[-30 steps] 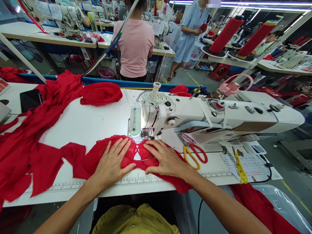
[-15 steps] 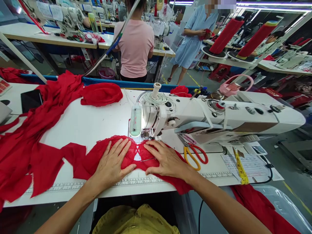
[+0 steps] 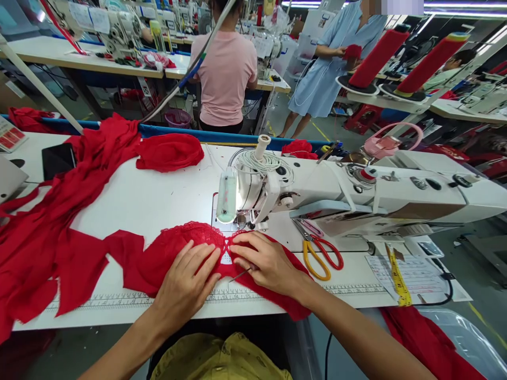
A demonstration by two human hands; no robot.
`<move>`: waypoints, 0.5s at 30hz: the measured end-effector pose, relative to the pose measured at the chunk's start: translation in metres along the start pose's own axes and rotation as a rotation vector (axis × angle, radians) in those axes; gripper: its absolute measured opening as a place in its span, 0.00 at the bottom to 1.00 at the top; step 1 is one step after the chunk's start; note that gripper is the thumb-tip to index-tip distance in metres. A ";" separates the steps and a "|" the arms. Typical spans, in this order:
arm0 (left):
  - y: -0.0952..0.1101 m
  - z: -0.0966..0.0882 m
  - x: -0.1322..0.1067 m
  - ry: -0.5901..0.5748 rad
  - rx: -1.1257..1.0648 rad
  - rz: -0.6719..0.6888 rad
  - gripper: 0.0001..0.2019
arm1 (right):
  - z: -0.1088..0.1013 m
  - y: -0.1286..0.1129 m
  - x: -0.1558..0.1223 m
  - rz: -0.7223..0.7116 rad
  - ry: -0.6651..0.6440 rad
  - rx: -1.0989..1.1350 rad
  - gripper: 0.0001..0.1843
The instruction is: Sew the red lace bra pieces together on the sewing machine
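Observation:
A red lace bra (image 3: pixel 158 262) lies on the sewing table in front of the machine, a small crossed gap with white showing at its middle. My left hand (image 3: pixel 190 277) rests on its left cup, fingers stretched out and slightly curved. On the right cup, my right hand (image 3: pixel 267 261) has bent fingers, with a thin pointed metal tool (image 3: pixel 240 275) sticking out from beneath them. The rest of that tool is hidden by the hand. Just behind the bra stands the sewing machine's needle area (image 3: pixel 241 219).
Scissors (image 3: pixel 317 258) with orange and red handles lie right of my right hand. Red fabric (image 3: pixel 79 195) is heaped at left, beside a black phone (image 3: pixel 58 161). A tape measure (image 3: pixel 398 279) lies on papers at right. Two people are beyond the table.
My left hand has slid down and toward me on the cup. My right hand's fingers have curled, and the metal tool's tip now points down toward the table edge.

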State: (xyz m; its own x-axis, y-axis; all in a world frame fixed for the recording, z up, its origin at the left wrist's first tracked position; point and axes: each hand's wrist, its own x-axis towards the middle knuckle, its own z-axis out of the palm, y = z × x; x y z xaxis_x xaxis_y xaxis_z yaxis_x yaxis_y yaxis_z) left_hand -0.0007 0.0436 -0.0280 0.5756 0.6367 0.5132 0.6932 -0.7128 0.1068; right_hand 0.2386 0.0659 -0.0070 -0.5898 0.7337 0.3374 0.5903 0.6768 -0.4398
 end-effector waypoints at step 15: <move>0.031 0.003 -0.031 0.018 -0.005 -0.022 0.17 | 0.039 0.011 0.020 0.013 0.062 0.122 0.08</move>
State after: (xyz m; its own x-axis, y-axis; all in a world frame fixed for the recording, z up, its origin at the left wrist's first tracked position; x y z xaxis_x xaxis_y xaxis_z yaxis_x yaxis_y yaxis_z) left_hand 0.0041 0.0031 -0.0433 0.5521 0.6468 0.5262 0.7034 -0.7001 0.1225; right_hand 0.2117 0.0857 -0.0376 -0.5453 0.7473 0.3797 0.5239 0.6574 -0.5416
